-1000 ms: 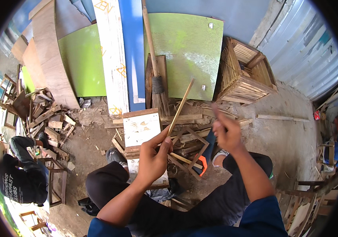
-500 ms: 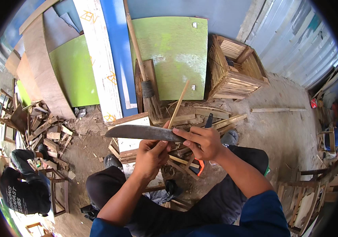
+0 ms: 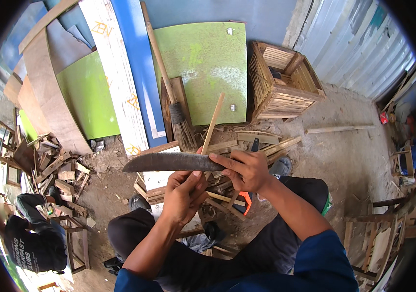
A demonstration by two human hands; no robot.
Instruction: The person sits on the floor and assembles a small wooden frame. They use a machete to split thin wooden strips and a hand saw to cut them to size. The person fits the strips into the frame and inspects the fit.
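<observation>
A broad, dark machete [image 3: 169,162] lies crosswise in front of me, its blade pointing left. My right hand [image 3: 248,170] is closed round its handle end, with a finger along the blade's top edge. My left hand [image 3: 183,194] is closed just under the blade and pinches a thin wooden stick [image 3: 213,122]. The stick slants up and slightly right from behind the blade. Its lower end is hidden by the blade and my fingers. Beneath my hands stands a low white-topped wooden block [image 3: 157,181].
Wood offcuts [image 3: 266,146] and an orange-handled tool [image 3: 248,203] lie around my feet. A broom [image 3: 176,114] leans against boards beside a green panel [image 3: 203,73]. A slatted crate [image 3: 286,92] stands back right. At far left another person [image 3: 30,238] sits near a scrap pile [image 3: 57,168].
The machete and stick have shifted slightly left in the picture, and the stick's upper end sits higher. The whole view has turned a little. Both holds stay the same.
</observation>
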